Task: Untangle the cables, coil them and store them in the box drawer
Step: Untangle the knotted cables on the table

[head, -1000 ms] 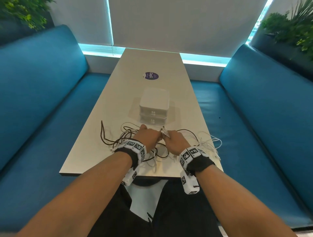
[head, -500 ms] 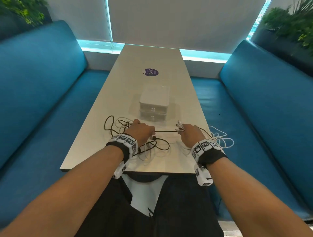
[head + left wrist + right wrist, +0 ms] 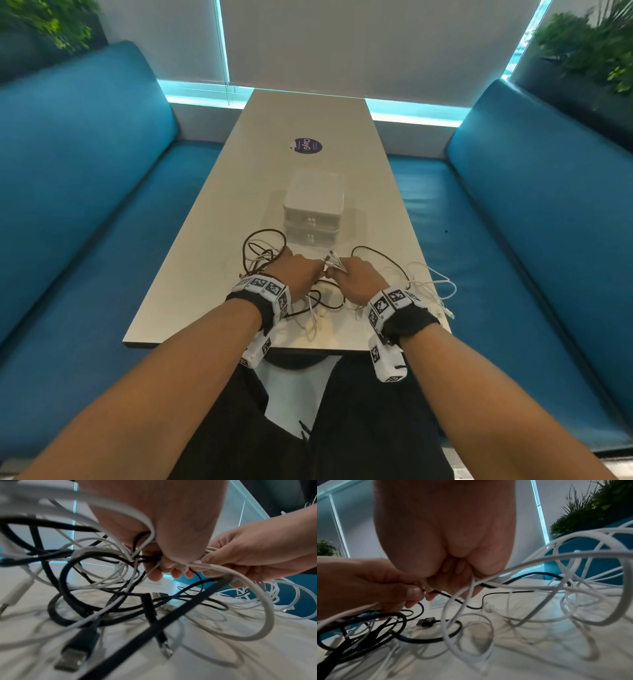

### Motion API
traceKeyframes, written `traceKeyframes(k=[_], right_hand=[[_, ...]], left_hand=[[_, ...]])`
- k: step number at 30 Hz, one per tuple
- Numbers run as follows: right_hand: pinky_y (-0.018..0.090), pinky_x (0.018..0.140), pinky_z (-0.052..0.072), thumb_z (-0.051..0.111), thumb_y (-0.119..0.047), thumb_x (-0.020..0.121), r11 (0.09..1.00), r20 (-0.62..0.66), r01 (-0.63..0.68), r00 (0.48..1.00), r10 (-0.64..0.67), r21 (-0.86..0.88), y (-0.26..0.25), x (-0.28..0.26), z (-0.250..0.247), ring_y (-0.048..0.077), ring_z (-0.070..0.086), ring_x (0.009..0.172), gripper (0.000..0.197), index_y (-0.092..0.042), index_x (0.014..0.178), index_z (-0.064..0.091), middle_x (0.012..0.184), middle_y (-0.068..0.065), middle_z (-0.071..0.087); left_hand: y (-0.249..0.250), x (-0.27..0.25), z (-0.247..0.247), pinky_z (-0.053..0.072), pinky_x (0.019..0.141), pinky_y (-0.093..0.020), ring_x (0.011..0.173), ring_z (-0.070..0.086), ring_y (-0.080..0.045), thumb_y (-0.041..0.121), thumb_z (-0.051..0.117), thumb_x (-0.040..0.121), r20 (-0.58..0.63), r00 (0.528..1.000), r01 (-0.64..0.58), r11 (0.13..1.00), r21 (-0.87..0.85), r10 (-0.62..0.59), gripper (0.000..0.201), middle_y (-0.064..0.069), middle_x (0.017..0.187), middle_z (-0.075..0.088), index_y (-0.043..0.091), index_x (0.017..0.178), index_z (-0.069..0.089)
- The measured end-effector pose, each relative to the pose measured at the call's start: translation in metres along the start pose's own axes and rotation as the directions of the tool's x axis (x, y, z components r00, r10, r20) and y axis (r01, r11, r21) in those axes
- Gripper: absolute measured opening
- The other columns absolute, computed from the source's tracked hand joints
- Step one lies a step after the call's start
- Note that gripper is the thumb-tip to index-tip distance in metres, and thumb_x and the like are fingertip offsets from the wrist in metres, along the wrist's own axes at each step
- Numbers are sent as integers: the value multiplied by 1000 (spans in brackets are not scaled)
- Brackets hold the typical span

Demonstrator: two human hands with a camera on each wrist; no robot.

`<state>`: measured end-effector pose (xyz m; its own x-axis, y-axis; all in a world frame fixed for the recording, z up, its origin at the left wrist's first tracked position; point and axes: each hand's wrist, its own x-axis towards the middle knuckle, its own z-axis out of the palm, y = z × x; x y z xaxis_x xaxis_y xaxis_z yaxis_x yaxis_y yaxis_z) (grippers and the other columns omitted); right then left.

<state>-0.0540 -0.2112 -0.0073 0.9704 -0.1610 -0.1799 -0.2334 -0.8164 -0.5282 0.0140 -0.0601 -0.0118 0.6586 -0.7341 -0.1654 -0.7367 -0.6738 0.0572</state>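
Blue benches (image 3: 85, 192) flank a pale table (image 3: 308, 113); blinds (image 3: 370, 41) behind.

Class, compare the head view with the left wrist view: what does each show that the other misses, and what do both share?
Only the head view shows the white drawer box, drawers shut, the purple sticker and both forearms. Only the left wrist view shows a black USB plug lying on the table. Both show the left hand and right hand gripping the tangled cables.
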Motion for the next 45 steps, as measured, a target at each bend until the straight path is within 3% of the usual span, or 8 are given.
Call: traceKeyframes(k=[7, 13, 17, 25, 29, 34, 39, 45], right_hand=[[37, 83, 49, 52, -26, 98, 980, -101, -72, 993, 54, -188, 23, 3, -10, 34, 63, 101, 24, -12, 111, 65, 109, 14, 68], [36, 78, 49, 46, -22, 98, 958, -225, -205, 961, 159, -198, 39, 1, -14, 35, 63, 96, 23, -14, 110, 62, 106, 15, 66], [40, 79, 48, 40, -28, 101, 986, -240, -94, 969, 59, -138, 26, 5, -3, 40, 61, 98, 28, -10, 115, 56, 108, 20, 66], [34, 69, 43, 44, -26, 101, 979, -112, 109, 985, -129, -171, 8, 5, 12, 36, 64, 93, 26, -10, 106, 63, 103, 15, 70], [36, 75, 45, 43, -26, 101, 985, -114, 31, 992, -51, -169, 19, 6, 0, 36, 62, 96, 29, -9, 106, 66, 105, 16, 69], [37, 80, 51, 44, -28, 99, 987, -160, -101, 984, 80, -126, 27, 7, -8, 33, 64, 94, 27, -15, 107, 67, 103, 13, 69], [39, 83, 53, 45, -25, 95, 975, -149, -186, 975, 167, -124, 35, 5, -11, 33, 63, 93, 25, -18, 106, 67, 104, 12, 68], [39, 83, 54, 45, -30, 94, 948, -176, -274, 953, 246, -159, 36, 11, -13, 28, 64, 91, 25, -18, 105, 65, 104, 8, 67]], left_hand=[[-7, -6, -5, 29, 94, -35, 98, 57, -28, 17, 38, 104, 3, 999, 42, 999, -7, -42, 20, -7, 99, 67, 18, 107, 58], [-8, -6, -6, 29, 101, -35, 90, 54, -27, 8, 41, 98, 4, 998, 58, 995, 81, -59, 20, -2, 90, 66, 22, 104, 54], [-5, 5, 1, 32, 103, -41, 77, 44, -22, 3, 44, 89, 39, 996, 75, 996, 48, -77, 24, 6, 69, 53, 26, 96, 47], [3, 6, -1, 28, 97, -37, 77, 54, -23, 4, 42, 92, -79, 996, 46, 996, 78, -40, 22, 4, 74, 59, 24, 96, 52], [-8, 0, -1, 29, 100, -38, 93, 60, -23, 19, 40, 104, -77, 996, 57, 995, 81, -50, 20, 2, 93, 68, 26, 104, 59], [-8, 3, -2, 26, 100, -41, 100, 55, -19, 21, 41, 102, -98, 993, 83, 990, 114, -72, 21, 7, 92, 66, 32, 105, 59], [-14, -1, 2, 31, 100, -42, 93, 51, -24, 25, 41, 94, -74, 988, 136, 990, 39, -133, 16, 5, 87, 59, 33, 88, 54], [-4, -6, -3, 31, 106, -41, 95, 56, -18, 26, 51, 88, -111, 991, 81, 996, 48, -75, 10, 7, 97, 61, 26, 97, 55]])
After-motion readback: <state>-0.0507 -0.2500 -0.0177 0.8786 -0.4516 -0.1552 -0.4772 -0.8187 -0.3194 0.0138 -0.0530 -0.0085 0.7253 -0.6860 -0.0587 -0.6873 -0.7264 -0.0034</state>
